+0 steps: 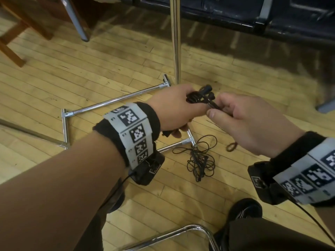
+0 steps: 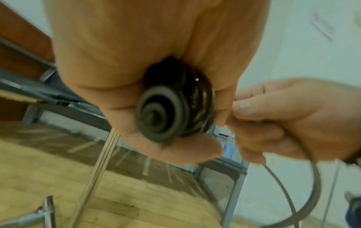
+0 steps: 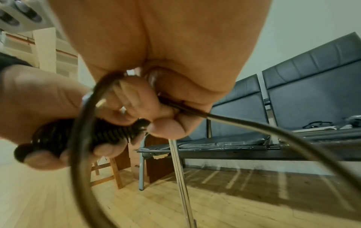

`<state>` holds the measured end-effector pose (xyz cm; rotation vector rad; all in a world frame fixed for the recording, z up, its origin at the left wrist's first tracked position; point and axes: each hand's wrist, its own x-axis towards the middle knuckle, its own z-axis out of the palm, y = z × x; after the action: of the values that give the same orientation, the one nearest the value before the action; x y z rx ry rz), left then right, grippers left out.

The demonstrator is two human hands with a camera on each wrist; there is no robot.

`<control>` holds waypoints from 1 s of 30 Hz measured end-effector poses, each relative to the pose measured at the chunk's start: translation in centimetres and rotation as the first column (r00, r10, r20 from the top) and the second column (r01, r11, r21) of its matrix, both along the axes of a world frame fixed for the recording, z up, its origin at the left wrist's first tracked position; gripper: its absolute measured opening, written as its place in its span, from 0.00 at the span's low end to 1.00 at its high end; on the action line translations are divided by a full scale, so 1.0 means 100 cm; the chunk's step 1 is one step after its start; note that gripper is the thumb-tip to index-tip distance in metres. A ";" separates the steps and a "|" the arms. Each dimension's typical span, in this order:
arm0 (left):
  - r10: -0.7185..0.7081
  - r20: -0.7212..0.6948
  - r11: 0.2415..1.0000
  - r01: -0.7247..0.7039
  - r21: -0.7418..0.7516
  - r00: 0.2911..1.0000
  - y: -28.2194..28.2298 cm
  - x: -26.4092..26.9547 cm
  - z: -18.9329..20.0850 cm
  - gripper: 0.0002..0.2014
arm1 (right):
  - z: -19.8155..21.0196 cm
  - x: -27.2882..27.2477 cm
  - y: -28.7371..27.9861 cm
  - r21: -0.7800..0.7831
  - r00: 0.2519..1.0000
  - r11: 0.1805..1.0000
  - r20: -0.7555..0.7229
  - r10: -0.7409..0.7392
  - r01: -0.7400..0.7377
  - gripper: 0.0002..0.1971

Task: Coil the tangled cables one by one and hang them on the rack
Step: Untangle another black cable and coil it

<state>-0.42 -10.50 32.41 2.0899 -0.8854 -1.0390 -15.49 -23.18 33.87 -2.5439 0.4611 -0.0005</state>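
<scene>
Wooden floor (image 1: 112,57) lies below both raised forearms. Left hand (image 1: 174,107) curls around a coiled black cable (image 1: 198,97); right hand (image 1: 241,124) pinches its loose end (image 3: 197,114).

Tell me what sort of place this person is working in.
Probably a waiting room or hall, though that is a guess. A row of dark padded seats on a metal frame stands by a plain pale wall, and the floor is worn wooden boards.
</scene>
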 end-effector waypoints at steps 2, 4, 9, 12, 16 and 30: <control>0.039 -0.153 0.995 -0.053 -0.083 0.987 0.001 0.004 0.001 0.12 | -0.002 -0.001 -0.003 0.045 0.998 0.999 -0.061 -0.002 0.004 0.14; 0.044 -0.254 0.990 -0.077 -0.121 0.966 0.002 0.006 0.002 0.14 | -0.004 -0.002 -0.005 0.106 0.993 0.994 -0.122 -0.011 0.024 0.15; 0.047 -0.322 0.979 -0.107 -0.173 0.945 0.001 0.001 0.006 0.18 | -0.009 -0.001 -0.008 0.197 0.993 0.980 -0.117 -0.005 0.028 0.14; 0.079 -0.308 0.971 -0.143 -0.189 0.948 0.000 -0.002 0.008 0.18 | -0.012 -0.001 -0.008 0.264 0.993 0.964 -0.122 0.004 0.029 0.13; 0.039 -0.321 0.972 -0.111 -0.209 0.946 -0.001 -0.005 0.010 0.11 | -0.017 0.000 -0.010 0.353 0.987 0.934 -0.158 0.011 0.047 0.14; -0.397 -0.196 0.918 0.387 -0.088 0.896 0.003 -0.016 0.022 0.07 | -0.018 -0.009 -0.009 0.174 0.930 0.977 -0.324 0.174 -0.122 0.07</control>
<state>-1.98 -10.19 34.57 1.7558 -1.2401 -1.4030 -16.41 -24.06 32.10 -2.4261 0.3791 0.5167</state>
